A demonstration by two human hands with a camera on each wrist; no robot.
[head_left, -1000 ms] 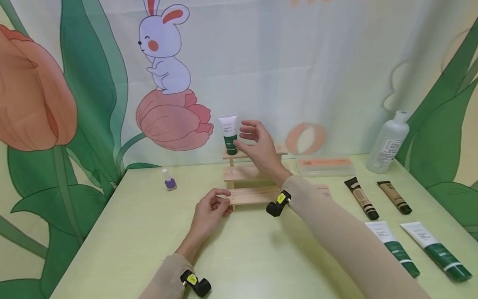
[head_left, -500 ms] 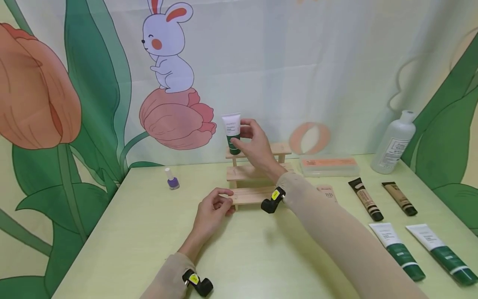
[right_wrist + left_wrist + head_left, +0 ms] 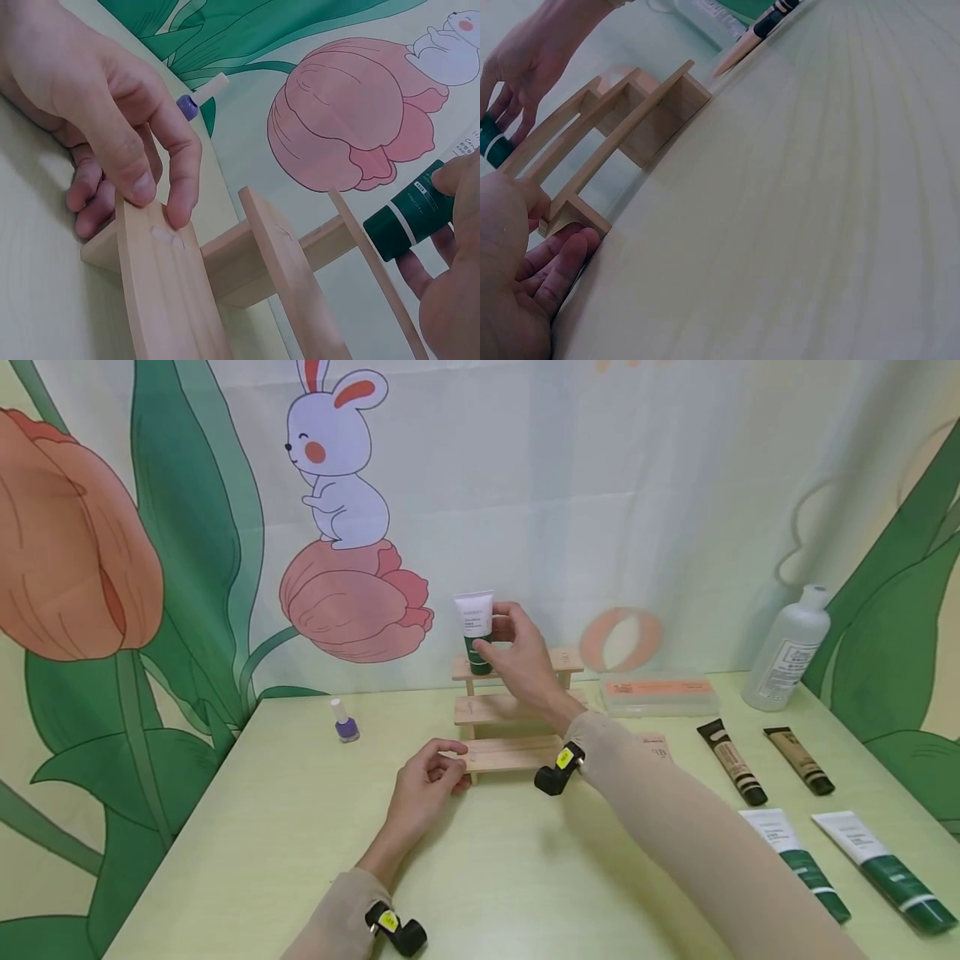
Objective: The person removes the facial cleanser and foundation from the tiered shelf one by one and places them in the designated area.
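Observation:
A three-step wooden display stand (image 3: pixel 513 753) stands on the table. On the left end of its top step is an upright white-and-green squeeze tube (image 3: pixel 473 612), cap down. My right hand (image 3: pixel 522 658) pinches this tube from the right, thumb in front and fingers at its side and back. In the right wrist view the tube's green cap end (image 3: pixel 390 231) is right at the edge of the top board. My left hand (image 3: pixel 422 779) grips the left end of the lowest step, with thumb and forefinger (image 3: pixel 182 169) on the board and other fingers lower down.
A purple nail polish bottle (image 3: pixel 346 727) stands left of the stand. To the right lie two brown tubes (image 3: pixel 799 760) and two larger white-and-green tubes (image 3: pixel 888 872). Behind them are a flat clear box (image 3: pixel 660 695) and a white bottle (image 3: pixel 787 652). My right forearm partly covers a pinkish BB item (image 3: pixel 656 747).
My right hand's fingers have come together on the tube, which they stood around loosely before. The tube has shifted slightly right along the top step. My left hand stays on the stand.

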